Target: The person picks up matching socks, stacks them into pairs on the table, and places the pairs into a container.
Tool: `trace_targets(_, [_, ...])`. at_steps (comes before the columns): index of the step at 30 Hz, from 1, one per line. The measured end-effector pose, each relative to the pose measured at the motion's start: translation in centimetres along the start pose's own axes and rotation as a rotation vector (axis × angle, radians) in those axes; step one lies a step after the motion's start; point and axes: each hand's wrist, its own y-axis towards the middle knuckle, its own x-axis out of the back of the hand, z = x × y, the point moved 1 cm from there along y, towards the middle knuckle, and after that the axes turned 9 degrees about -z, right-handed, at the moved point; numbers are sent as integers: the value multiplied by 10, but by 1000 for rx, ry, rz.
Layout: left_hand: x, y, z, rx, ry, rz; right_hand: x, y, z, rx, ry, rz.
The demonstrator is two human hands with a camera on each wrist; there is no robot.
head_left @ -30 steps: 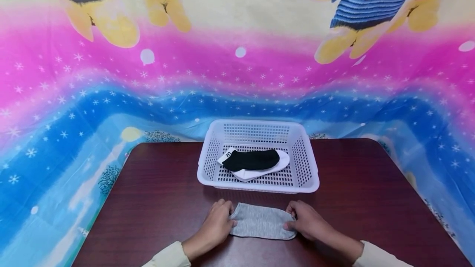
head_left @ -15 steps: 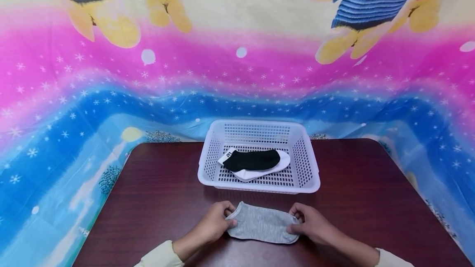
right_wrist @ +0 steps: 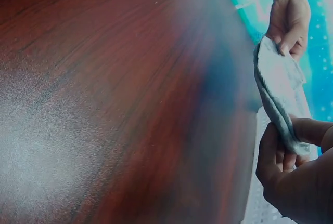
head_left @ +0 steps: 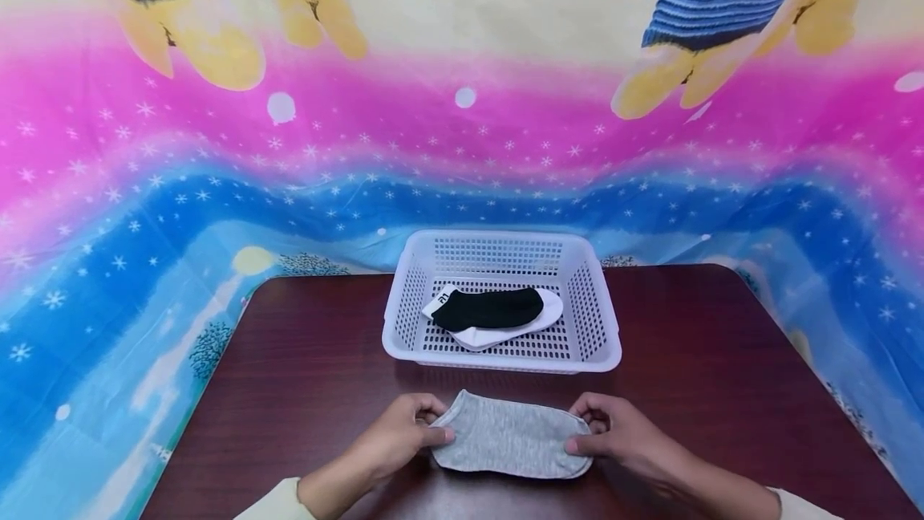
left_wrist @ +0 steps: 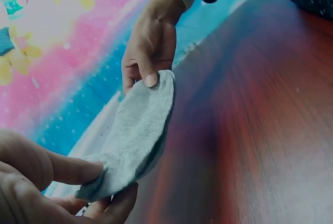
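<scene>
A light grey ankle sock (head_left: 512, 438) is stretched sideways between both hands, raised off the table in the wrist views. My left hand (head_left: 397, 432) pinches its left end, the one with the opening, thumb on top and fingers beneath. At the right end, my right hand (head_left: 624, 436) pinches the sock between thumb and fingers. Both grips also show in the left wrist view, where the grey sock (left_wrist: 140, 125) runs from the near left hand (left_wrist: 47, 177) to the far right hand (left_wrist: 151, 47).
Just beyond the hands stands a white perforated plastic basket (head_left: 501, 363). Inside it lie a black sock (head_left: 487, 310) with a white cuff and a white sock (head_left: 552, 309) partly under it. The dark red-brown table (head_left: 310, 359) is backed by a patterned cloth (head_left: 462, 143).
Both hands have drawn slightly apart and lower, carrying the grey sock a little nearer the camera. The basket and its socks stay put.
</scene>
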Motion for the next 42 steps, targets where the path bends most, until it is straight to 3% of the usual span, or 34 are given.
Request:
trace_targets(8, [2, -19, -27, 9, -72, 38, 5, -10, 29, 24, -14, 41])
trace_targets(16, [12, -30, -75, -21, -126, 50, 10, -10, 68, 52, -2, 1])
trace_targets(23, [20, -32, -107, -45, -92, 34, 21, -6, 96, 33, -8, -63])
trace_targets(33, [22, -10, -134, -46, -118, -51, 35, 9, 125, 13, -16, -160])
trace_targets(42, [20, 34, -152, -11, -112, -183, 49, 52, 138, -72, -50, -250])
